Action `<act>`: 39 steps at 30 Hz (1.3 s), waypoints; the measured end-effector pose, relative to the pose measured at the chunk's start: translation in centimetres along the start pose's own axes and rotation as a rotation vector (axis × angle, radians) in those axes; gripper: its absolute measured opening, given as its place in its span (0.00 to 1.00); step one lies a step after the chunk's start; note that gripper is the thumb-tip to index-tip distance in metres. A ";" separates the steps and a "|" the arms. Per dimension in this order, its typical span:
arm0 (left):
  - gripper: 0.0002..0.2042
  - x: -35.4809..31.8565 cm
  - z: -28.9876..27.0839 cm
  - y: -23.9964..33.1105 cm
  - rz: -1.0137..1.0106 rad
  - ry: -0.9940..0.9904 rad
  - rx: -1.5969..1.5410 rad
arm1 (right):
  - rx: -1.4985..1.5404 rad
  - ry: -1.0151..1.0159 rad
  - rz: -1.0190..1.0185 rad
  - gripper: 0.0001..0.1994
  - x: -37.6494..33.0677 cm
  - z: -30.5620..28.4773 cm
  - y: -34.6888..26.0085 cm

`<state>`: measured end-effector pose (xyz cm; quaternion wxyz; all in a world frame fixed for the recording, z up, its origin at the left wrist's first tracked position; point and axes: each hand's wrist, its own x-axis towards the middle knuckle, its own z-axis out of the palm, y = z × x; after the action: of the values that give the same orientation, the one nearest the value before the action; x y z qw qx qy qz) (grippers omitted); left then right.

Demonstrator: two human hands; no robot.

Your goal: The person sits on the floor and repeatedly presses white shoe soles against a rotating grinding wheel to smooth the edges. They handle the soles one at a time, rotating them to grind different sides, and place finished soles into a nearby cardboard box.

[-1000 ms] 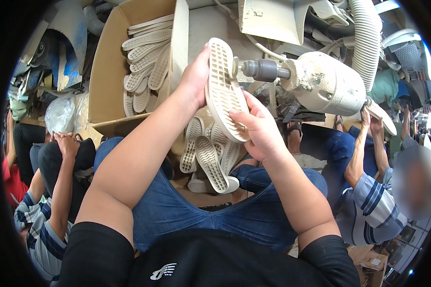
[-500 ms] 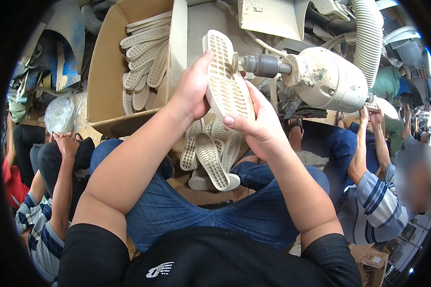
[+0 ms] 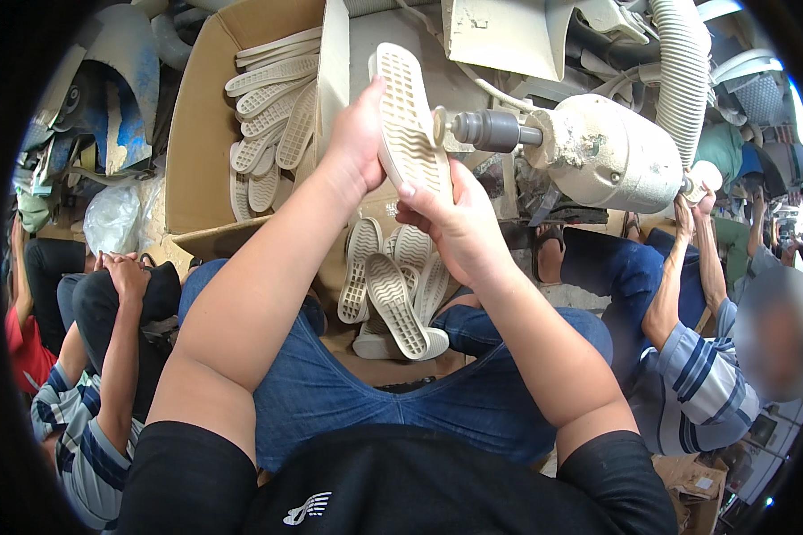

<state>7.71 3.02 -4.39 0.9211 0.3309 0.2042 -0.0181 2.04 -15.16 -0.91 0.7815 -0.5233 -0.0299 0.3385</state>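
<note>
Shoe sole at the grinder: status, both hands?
Left hand and right hand both grip the cream shoe sole, tread toward camera. Sole edge against the motor spindle. Loose soles piled below; nothing blocking.

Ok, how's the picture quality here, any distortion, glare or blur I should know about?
Head view: strong fisheye bending, with a black rim at the corners; the ribbed hose curves near the edge. Light is soft daylight, brightest at the upper right, mildly washed out. The shoe sole held by the left hand and right hand is sharp; a co-worker's face at right is blurred.
</note>
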 end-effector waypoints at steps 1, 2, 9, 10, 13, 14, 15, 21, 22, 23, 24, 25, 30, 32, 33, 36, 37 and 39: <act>0.27 -0.2 0.0 -0.3 -0.004 -0.008 -0.001 | -0.017 -0.001 -0.008 0.39 -0.5 0.0 0.2; 0.27 -0.7 -0.1 -0.6 -0.023 -0.006 0.001 | -0.039 0.001 -0.036 0.38 -1.0 0.0 0.2; 0.25 -5.1 0.9 -1.5 -0.119 -0.033 -0.054 | 0.013 0.044 -0.024 0.42 -3.3 -0.4 0.3; 0.25 -5.3 1.0 -1.4 -0.109 -0.063 -0.065 | 0.025 0.045 -0.057 0.42 -3.4 -0.3 0.3; 0.24 -5.1 1.5 -1.1 -0.091 -0.029 0.014 | 0.019 0.026 -0.104 0.41 -2.9 -0.2 -0.1; 0.23 -5.0 1.5 -0.9 -0.050 -0.048 0.019 | 0.010 0.018 -0.111 0.41 -2.7 -0.2 -0.3; 0.23 -4.9 1.5 -0.7 -0.029 -0.038 0.031 | -0.005 0.016 -0.108 0.40 -2.5 -0.2 -0.4; 0.20 -3.4 1.8 0.3 0.169 0.007 0.059 | 0.003 0.047 -0.109 0.33 -0.9 -0.1 -0.3; 0.20 -3.3 1.9 0.5 0.209 0.002 0.059 | 0.009 0.053 -0.102 0.32 -0.6 -0.1 -0.2; 0.20 -3.1 1.9 0.8 0.205 0.000 0.067 | 0.014 0.059 -0.094 0.32 -0.2 -0.2 -0.2; 0.20 -2.9 1.8 1.0 0.201 -0.003 0.075 | 0.019 0.054 -0.095 0.31 0.2 -0.2 -0.1; 0.20 -2.8 1.8 1.2 0.210 -0.025 0.086 | 0.023 0.049 -0.095 0.31 0.6 -0.3 0.0; 0.22 -2.3 1.6 1.7 0.250 -0.072 0.064 | 0.054 0.079 -0.085 0.28 1.6 -0.5 0.4; 0.20 -2.2 1.7 1.8 0.288 -0.071 0.069 | 0.078 0.075 -0.086 0.28 1.9 -0.5 0.5; 0.19 -2.1 1.8 1.9 0.310 -0.065 0.072 | 0.082 0.080 -0.079 0.27 2.0 -0.5 0.4; 0.20 -2.0 1.9 2.1 0.360 -0.103 0.081 | 0.106 0.081 -0.073 0.26 2.5 -0.5 0.3; 0.20 -2.0 2.0 2.2 0.384 -0.114 0.090 | 0.115 0.085 -0.077 0.26 2.6 -0.4 0.3; 0.20 -2.0 2.0 2.3 0.409 -0.113 0.101 | 0.140 0.094 -0.080 0.25 2.7 -0.3 0.2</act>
<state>6.98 3.34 -0.79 0.8978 0.4098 0.0799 0.1404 4.14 -13.81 -2.06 0.8295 -0.4813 0.0097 0.2833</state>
